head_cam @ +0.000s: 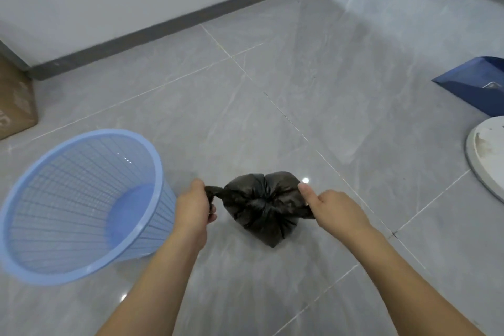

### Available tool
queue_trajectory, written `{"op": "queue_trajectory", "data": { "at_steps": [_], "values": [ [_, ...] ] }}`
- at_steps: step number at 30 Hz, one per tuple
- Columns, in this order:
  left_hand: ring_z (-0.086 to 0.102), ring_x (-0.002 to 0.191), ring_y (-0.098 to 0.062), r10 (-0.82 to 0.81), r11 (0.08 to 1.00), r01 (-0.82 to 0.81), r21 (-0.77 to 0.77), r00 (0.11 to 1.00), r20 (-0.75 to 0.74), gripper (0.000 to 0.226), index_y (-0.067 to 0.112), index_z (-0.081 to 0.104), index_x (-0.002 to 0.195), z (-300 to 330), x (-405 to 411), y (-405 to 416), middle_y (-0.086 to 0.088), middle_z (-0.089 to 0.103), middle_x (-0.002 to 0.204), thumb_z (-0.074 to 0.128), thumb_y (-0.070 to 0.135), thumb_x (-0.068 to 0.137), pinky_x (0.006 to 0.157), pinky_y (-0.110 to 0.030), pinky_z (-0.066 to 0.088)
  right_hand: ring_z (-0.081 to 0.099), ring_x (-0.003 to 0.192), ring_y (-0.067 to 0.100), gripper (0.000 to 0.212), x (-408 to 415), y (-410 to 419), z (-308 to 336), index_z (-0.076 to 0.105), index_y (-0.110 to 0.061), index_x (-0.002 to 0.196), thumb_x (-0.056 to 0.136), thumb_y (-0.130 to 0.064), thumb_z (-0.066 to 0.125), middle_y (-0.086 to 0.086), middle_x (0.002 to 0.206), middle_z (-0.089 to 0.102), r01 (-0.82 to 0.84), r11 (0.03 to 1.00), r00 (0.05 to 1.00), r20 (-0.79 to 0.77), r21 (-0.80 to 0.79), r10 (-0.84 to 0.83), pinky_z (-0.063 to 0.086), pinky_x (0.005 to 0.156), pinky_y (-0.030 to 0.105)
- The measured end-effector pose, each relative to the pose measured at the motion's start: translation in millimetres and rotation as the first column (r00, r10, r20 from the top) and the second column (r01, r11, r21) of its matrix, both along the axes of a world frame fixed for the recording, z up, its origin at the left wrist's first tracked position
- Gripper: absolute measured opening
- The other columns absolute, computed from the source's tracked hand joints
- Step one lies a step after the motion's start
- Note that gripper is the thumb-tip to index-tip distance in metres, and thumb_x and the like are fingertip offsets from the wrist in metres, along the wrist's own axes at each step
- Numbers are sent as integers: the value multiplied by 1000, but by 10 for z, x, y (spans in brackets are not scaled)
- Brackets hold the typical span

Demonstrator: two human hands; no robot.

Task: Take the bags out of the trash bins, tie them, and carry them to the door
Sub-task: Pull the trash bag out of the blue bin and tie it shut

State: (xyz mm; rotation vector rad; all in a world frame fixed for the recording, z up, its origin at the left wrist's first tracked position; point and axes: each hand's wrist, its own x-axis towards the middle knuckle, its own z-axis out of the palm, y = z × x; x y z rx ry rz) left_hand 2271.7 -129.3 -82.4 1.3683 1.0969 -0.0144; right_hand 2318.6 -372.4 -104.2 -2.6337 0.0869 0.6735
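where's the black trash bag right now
In the head view the black trash bag sits low in the middle, on the grey tiled floor, stretched between the left hand and right hand, just right of the blue mesh bin.

bag [261, 207]: I see glossy black between my fingers [210, 215]
bin [81, 199]: pale blue with a fine grid mesh, left of my left fingers
floor [272, 76]: grey marbled tiles with thin pale joints
box [16, 101]: brown, far left
folder [474, 84]: dark blue, beyond my right fingers
disc [488, 155]: white, stained
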Motion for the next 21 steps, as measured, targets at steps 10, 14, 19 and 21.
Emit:
{"op": "queue_trajectory", "data": {
  "at_steps": [10, 14, 19, 21],
  "values": [
    [42, 57, -16, -892, 90, 366, 926, 443, -88, 37, 18, 40, 65, -75, -475, -211, 3, 43, 62, 41, 35, 98, 53, -30, 31, 30, 34, 5, 22, 412, -73, 344, 59, -18, 80, 96, -29, 49, -4, 62, 53, 724, -360, 573, -803, 589, -162, 22, 35, 14],
    [59, 72, -28, -767, 44, 676, 735, 495, -409, 33, 20, 44, 78, -225, -390, -310, -5, 64, 76, 35, 42, 101, 60, -38, 39, 35, 37, 5, 23, 321, 169, 280, 65, -17, 90, 100, -27, 47, -2, 74, 65, 650, -189, 684, -675, 736, -277, 26, 36, 16],
    [58, 66, -25, -897, 122, 627, 769, 401, -185, 23, 25, 41, 84, -77, -342, -346, -2, 62, 72, 31, 42, 95, 59, -41, 44, 47, 53, 11, 20, 49, 462, -28, 70, -14, 99, 99, -19, 51, 5, 94, 77, 478, 370, 878, -425, 796, -219, 42, 48, 17],
    [56, 66, -21, -900, 118, 592, 798, 404, -167, 21, 23, 43, 84, 44, -274, -317, 1, 61, 73, 32, 39, 93, 61, -41, 45, 52, 56, 8, 21, -4, 514, -106, 70, -18, 94, 98, -14, 50, 1, 92, 76, 351, 570, 934, -322, 743, -154, 42, 52, 17]
  ]
}}
